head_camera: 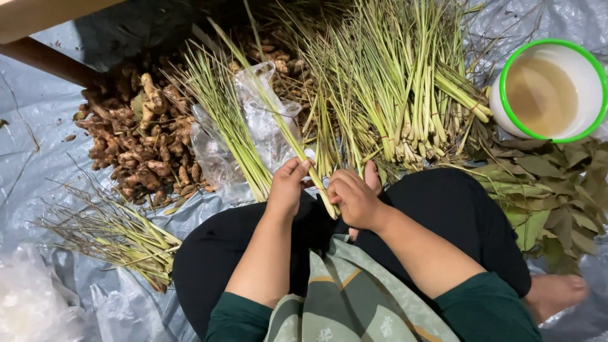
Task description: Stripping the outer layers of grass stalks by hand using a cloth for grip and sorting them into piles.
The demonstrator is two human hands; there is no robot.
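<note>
1. Over the person's lap, the left hand (288,185) pinches a long green lemongrass stalk (278,114) between thumb and fingertips, partway up its length.
2. The right hand (354,197) is curled tight around the pale lower end of the same stalk, just beside the left hand.
3. The stalk slants up and away to the left, its thin tip reaching over a clear plastic bag (253,126).
4. Beyond the hands a big heap of lemongrass (405,82) lies on the grey plastic sheet (38,164) that covers the floor.
5. Left of the bag sits a pile of knobbly brown roots (139,139); nearer the person's left knee lies a smaller bunch of stalks (120,237).
6. At the far right stands a white bowl with a green rim (550,90), holding cloudy liquid, with dry green leaves (551,190) spread below it.
</note>
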